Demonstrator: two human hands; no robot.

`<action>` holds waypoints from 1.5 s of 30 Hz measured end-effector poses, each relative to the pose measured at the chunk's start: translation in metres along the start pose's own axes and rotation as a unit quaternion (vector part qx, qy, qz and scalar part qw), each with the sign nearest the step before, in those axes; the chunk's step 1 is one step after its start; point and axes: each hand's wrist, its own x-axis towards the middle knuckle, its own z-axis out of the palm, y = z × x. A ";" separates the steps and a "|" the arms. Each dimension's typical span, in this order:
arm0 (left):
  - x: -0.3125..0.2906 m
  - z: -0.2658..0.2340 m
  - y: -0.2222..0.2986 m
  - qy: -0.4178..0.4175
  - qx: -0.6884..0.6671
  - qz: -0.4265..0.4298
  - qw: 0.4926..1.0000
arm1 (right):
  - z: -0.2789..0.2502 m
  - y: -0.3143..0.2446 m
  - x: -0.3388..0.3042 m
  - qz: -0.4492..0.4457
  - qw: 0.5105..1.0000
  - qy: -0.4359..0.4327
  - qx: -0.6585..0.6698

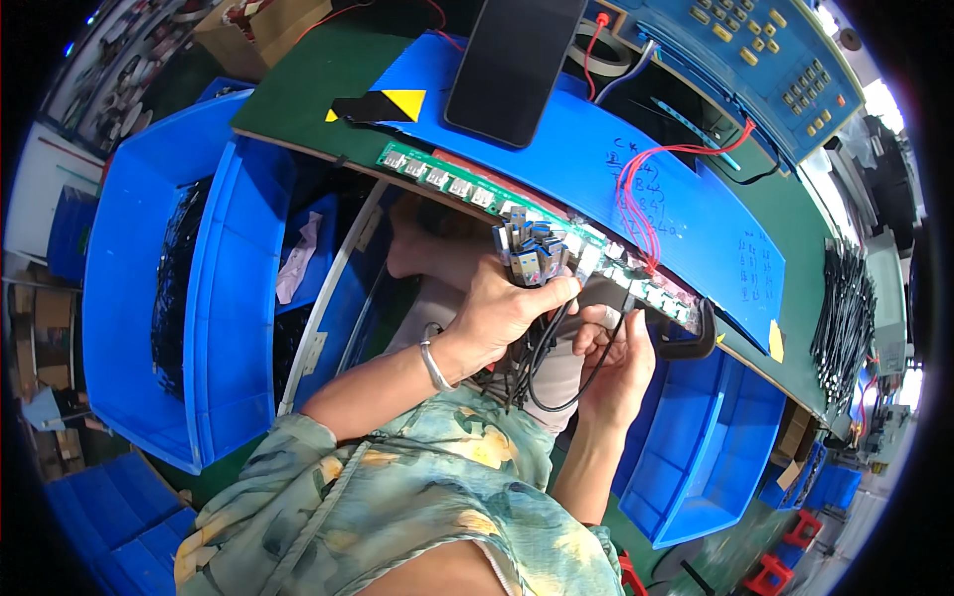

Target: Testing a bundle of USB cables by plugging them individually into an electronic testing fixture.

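My left hand (497, 310), a metal bangle at its wrist, is closed round a bundle of black USB cables (530, 248). Their silver plugs with blue insides point up, and the cords hang down below the fist. One black cord loops across from the bundle to my right hand (618, 366). That hand pinches the cord just below the green circuit board strip (437, 177), which carries a row of metal sockets along the bench edge. Whether a plug sits in a socket there is hard to see. Red wires (636, 189) run to the strip.
A black phone (517, 70) lies on a blue sheet (735, 223) on the green bench. Behind it stands a blue tester with buttons (760, 50). More black cables (845, 313) lie at the right. Blue bins (234, 308) flank my lap, one holding black cables.
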 end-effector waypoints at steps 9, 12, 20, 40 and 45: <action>-0.010 -0.007 -0.006 -0.021 -0.019 -0.004 1.000 | -0.024 0.002 -0.004 0.215 0.896 -0.188 0.340; -0.016 -0.014 -0.008 -0.017 -0.059 -0.039 0.997 | -0.025 0.015 -0.046 0.248 0.915 -0.117 0.297; -0.016 -0.022 0.000 -0.097 0.040 -0.054 0.993 | -0.007 -0.025 -0.054 -0.027 0.943 -0.022 -0.332; -0.031 -0.008 0.016 -0.138 0.133 0.048 0.980 | 0.022 -0.036 -0.023 -0.203 0.924 -0.062 -0.319; -0.024 -0.012 0.014 -0.095 0.034 0.038 0.994 | 0.022 -0.030 -0.022 -0.218 0.916 0.040 -0.334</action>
